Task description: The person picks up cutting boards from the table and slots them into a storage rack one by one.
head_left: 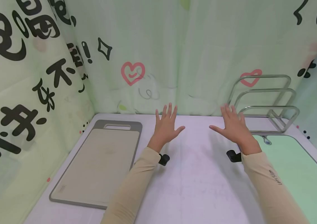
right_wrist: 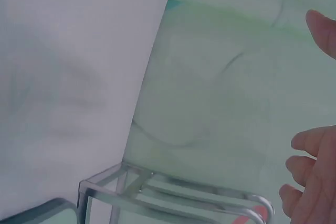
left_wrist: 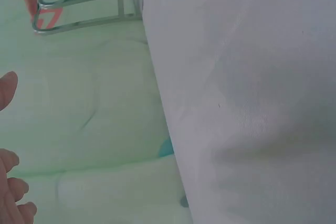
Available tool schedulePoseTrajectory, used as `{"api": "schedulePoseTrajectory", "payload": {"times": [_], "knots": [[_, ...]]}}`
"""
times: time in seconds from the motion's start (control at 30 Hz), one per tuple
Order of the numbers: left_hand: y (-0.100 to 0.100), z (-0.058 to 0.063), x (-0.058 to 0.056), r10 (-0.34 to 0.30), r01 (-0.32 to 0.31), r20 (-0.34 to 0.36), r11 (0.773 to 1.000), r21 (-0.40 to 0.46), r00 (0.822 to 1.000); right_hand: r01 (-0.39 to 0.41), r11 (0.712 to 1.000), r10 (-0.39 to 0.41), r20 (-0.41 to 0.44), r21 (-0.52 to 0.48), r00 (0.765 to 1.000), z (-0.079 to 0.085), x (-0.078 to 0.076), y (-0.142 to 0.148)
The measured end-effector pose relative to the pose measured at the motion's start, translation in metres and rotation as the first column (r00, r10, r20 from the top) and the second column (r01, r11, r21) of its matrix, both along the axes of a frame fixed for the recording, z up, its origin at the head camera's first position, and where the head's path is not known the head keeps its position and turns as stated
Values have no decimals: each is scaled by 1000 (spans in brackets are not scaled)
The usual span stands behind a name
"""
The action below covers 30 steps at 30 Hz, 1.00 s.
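Both hands are raised over the table with fingers spread and nothing in them. My left hand (head_left: 165, 126) is up near the table's back edge, just right of a beige cutting board (head_left: 105, 155) with a grey rim and a handle slot. My right hand (head_left: 234, 126) is nearest the metal wire rack (head_left: 271, 107), overlapping its left side in the head view. Below the rack lies a mint green board (head_left: 301, 168) with a hanging hole, partly covered by the right sleeve. In the right wrist view, the rack (right_wrist: 178, 192) stands below the fingers (right_wrist: 310, 174).
A pale lilac tabletop (head_left: 192, 180) stretches between the two boards. Light green curtains (head_left: 158, 40) with printed hearts and black lettering enclose the back and sides. A small black wrist camera (head_left: 164, 159) sits on the left wrist, another (head_left: 233, 156) on the right.
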<state>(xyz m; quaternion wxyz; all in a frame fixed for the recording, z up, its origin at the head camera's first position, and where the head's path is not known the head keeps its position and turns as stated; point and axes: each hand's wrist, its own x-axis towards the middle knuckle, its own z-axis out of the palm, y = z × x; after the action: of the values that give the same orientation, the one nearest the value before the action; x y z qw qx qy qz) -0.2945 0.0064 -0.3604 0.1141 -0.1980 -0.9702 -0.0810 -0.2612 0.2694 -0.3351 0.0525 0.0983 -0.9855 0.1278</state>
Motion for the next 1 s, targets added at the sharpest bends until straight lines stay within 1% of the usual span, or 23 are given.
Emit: {"api": "schedulePoseTrajectory", "payload": {"times": [0.2, 0.33, 0.47, 0.67, 0.8, 0.93, 1.0], "knots": [[18, 3, -2, -17, 17, -19, 999, 28, 1000, 15, 1000, -15, -7, 9, 1000, 3, 1, 19], [27, 7, -5, -31, 32, -21, 998, 48, 999, 21, 1000, -21, -10, 6, 1000, 9, 3, 32], [37, 11, -7, -47, 48, -28, 997, 56, 999, 29, 999, -28, -23, 33, 999, 15, 2, 47], [53, 16, -6, -48, 48, 1, 996, 77, 999, 33, 996, -31, -26, 80, 999, 25, 0, 65], [65, 15, -2, -68, 62, 43, 990, 124, 997, 40, 994, -34, -65, 97, 997, 31, -1, 75], [78, 9, 0, -100, 92, 46, 984, 151, 994, 71, 992, -60, -110, 101, 992, 33, 0, 87], [85, 5, 0, -107, 98, 50, 984, 151, 993, 83, 991, -70, -124, 103, 990, 34, 0, 96]]}}
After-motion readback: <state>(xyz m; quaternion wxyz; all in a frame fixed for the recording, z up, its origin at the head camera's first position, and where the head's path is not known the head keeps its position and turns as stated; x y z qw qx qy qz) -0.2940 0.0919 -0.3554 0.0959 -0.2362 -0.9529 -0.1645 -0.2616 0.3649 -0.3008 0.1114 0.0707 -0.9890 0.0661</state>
